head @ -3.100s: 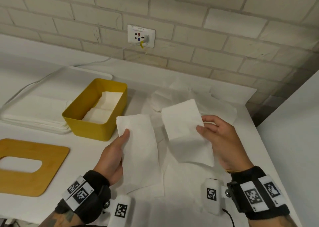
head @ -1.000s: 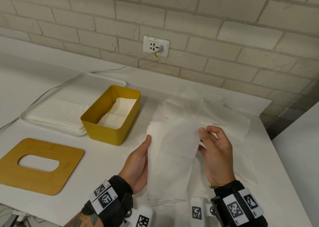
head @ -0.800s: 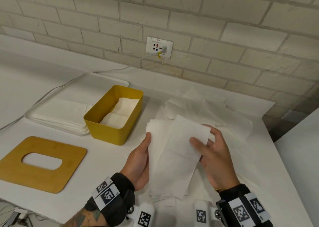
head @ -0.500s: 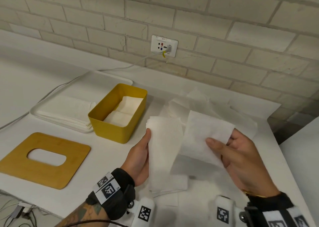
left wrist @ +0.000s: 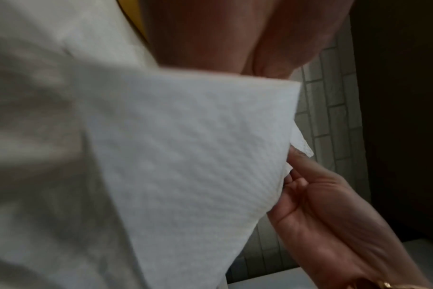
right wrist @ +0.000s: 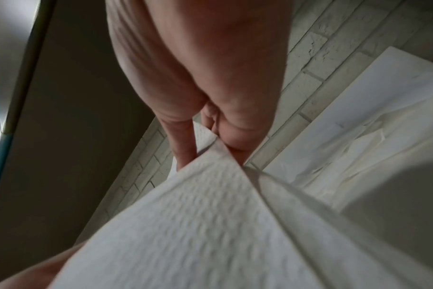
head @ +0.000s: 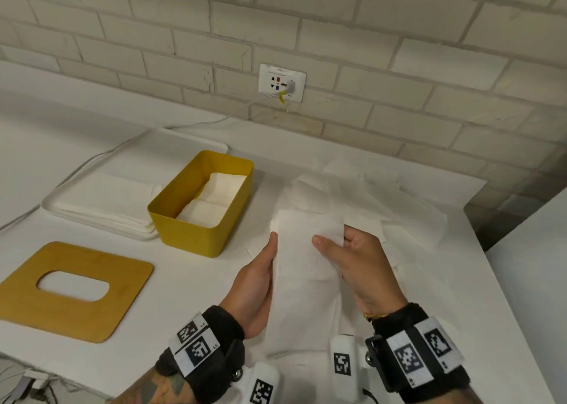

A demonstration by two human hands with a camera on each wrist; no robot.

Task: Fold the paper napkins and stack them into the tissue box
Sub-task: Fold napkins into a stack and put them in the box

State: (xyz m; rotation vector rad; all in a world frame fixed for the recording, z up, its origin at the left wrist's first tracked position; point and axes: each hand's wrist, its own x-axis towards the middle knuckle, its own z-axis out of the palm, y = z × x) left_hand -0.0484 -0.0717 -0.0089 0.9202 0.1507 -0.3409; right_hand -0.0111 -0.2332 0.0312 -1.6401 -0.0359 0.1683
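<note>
A: While both hands have the napkin (head: 306, 268) between them above the tabletop (head: 196, 284), what matters most for this fold?

B: Squaring the edges. The left hand (head: 256, 287) holds the long left edge, thumb on top. The right hand (head: 357, 265) pinches the upper right corner, thumb on the face and fingers (right wrist: 183, 144) curled behind. I'd bring the two held edges level before any crease is pressed in.

A: It looks like more than one layer.

B: The right wrist view shows a second ply edge peeking out at the pinch, so the layers could slip. A light, even pull from both hands should keep them together; tug hard and thin paper like this may tear or skew.

A: And where does it go?

B: The yellow box (head: 187, 231) stands open to the left, well apart from the hands, with folded napkins (head: 214, 201) already lying inside. The folded width should match those, or it will ride up the wall. Its wooden lid (head: 70, 293) lies on the tabletop nearer the person, and loose napkins (head: 399, 207) wait behind the hands.
</note>
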